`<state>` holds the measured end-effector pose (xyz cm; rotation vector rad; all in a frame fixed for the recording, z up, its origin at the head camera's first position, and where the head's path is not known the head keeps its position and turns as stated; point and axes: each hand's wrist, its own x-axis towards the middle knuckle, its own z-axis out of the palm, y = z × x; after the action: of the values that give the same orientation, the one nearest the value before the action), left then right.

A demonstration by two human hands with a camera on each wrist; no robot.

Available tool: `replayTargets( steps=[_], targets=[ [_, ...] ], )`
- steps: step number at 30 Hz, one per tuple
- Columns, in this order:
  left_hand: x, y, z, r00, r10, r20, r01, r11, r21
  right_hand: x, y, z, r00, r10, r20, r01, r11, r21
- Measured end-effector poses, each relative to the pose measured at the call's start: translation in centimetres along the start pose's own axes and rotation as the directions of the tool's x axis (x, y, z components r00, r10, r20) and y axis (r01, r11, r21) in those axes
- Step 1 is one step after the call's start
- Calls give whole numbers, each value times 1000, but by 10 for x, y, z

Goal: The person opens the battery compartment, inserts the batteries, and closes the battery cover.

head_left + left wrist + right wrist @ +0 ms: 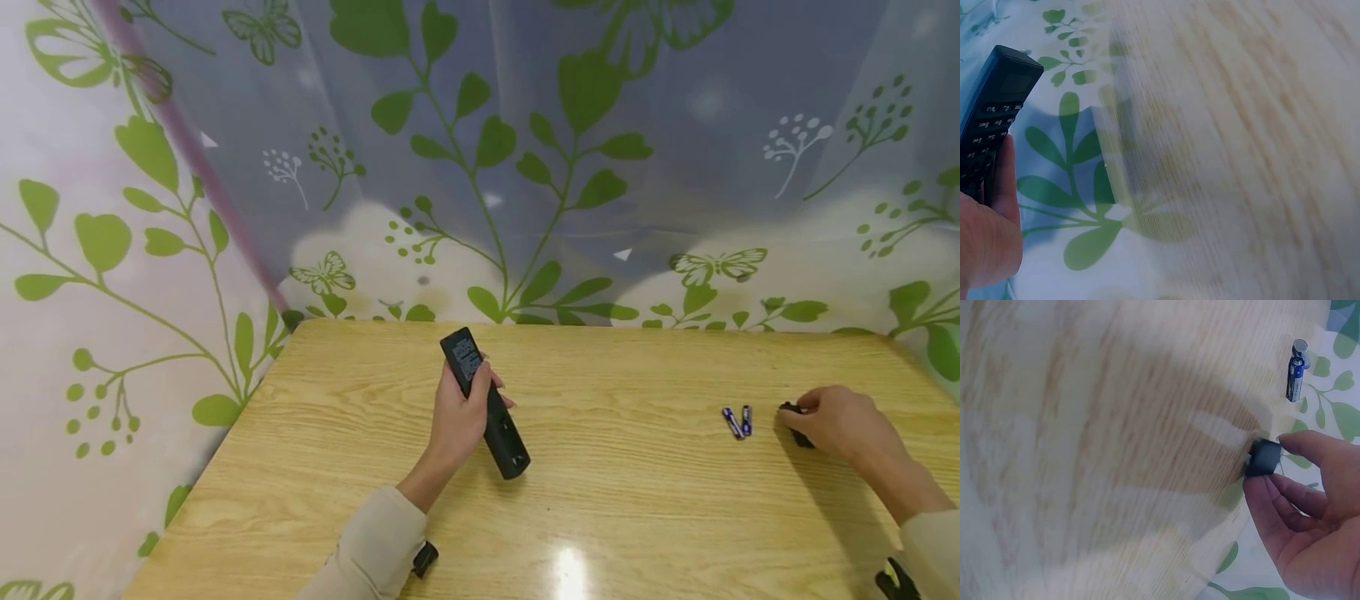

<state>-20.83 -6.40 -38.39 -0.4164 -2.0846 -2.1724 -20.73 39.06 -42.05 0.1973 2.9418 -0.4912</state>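
Observation:
My left hand (459, 417) grips a black remote control (504, 435) over the middle of the table, thumb across its back. In the head view the remote's back faces up, with a printed label at the far end and an open battery compartment at the near end. Its keypad shows in the left wrist view. At the right, my right hand (851, 423) pinches a small black battery cover (1265, 457) between thumb and fingertips, close over the table. Two blue-and-silver batteries, one nearer (732, 423) and one beside it (747, 420), lie just left of that hand.
The wooden table (315, 467) runs back to a hanging cloth (465, 250) printed with leaves and butterflies. More of the printed cloth (135, 333) borders the left side. A bright light reflection lies on the table's near middle.

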Motion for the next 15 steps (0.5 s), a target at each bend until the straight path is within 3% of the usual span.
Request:
replayTargets(
  steps=[5,12,15],
  targets=[
    [-1,-1,0,1000,1,0,-1,1000,0,-3,0,0,1000,-26,6,26,1000,-5],
    [6,-26,-5,1000,4,-15,-4,999,-32,-6,-2,-1,997,-73,-26,74,997,11],
    [7,-29,-7,1000,19,-17,-20,1000,-13,-5,-10,-1,991,-120,-59,121,992,24]
  ],
)
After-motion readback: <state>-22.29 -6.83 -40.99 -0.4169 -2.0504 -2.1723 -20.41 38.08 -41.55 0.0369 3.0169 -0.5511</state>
